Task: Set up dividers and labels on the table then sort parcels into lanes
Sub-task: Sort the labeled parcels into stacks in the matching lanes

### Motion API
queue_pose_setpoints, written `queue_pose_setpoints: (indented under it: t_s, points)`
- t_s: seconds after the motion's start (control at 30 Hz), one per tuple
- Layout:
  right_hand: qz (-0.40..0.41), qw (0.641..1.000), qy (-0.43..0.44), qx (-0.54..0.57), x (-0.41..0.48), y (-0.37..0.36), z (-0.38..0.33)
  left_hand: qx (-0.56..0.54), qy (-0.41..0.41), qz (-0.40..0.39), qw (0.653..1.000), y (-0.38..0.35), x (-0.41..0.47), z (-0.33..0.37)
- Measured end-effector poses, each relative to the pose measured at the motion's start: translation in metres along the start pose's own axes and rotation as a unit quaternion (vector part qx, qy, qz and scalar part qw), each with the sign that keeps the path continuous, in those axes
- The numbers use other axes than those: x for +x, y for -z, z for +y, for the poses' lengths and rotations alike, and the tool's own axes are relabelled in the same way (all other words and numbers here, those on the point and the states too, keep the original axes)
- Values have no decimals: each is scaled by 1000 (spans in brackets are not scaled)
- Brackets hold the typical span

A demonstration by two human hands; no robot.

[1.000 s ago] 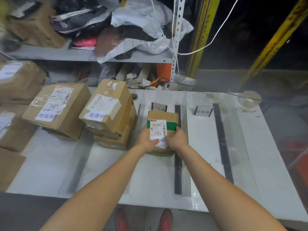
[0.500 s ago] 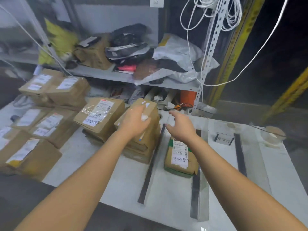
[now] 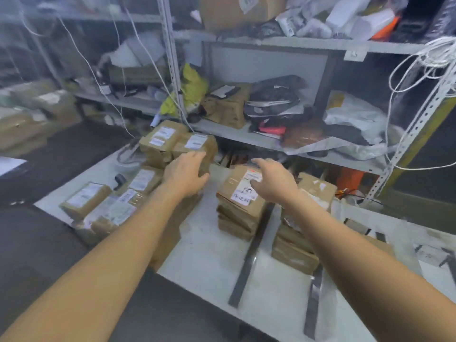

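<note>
Both my arms reach forward over the white table (image 3: 204,255). My left hand (image 3: 185,172) hovers with loosely spread fingers in front of a pair of stacked brown parcels (image 3: 195,144) at the table's far left, holding nothing. My right hand (image 3: 274,183) is open above a labelled brown parcel (image 3: 237,193) that tops a short stack in the first lane. Two dark divider strips (image 3: 249,257) (image 3: 314,299) run toward me across the table. A second stack of parcels (image 3: 298,248) stands between them, partly hidden by my right forearm.
More labelled parcels (image 3: 86,201) crowd the table's left end, with a roll of dark tape (image 3: 119,180) among them. A metal shelf (image 3: 271,141) behind the table holds bags and boxes. White cables (image 3: 419,70) hang at the right. A small label card (image 3: 429,253) lies at the far right.
Both hands left the green-taped parcel in its lane and swung left. The view turned left and up, and my hands now reach toward the unsorted parcels.
</note>
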State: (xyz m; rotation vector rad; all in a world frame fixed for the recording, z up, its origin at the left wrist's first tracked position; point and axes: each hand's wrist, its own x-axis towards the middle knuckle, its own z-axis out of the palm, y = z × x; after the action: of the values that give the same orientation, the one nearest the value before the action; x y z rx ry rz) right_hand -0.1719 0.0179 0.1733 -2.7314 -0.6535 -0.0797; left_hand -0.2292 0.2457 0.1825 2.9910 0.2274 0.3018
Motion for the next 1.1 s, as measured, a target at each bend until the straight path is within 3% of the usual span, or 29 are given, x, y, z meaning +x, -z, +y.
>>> queue_pose_setpoints:
  t_s: [0.3, 0.63, 0.9, 1.1]
  points:
    - [-22, 999, 29, -26, 74, -45, -117, 67, 31, -19, 997, 20, 16, -151]
    - [-51, 998, 13, 47, 191, -106, -144, 60, 70, -65, 994, -11, 95, -238]
    - [-70, 991, -20, 110, 257, -150, -172, 1, 108, -81, 991, -40, 162, -293]
    - [-63, 982, -64, 168, 302, -184, -213, -135, 128, -91, 978, -74, 210, -343]
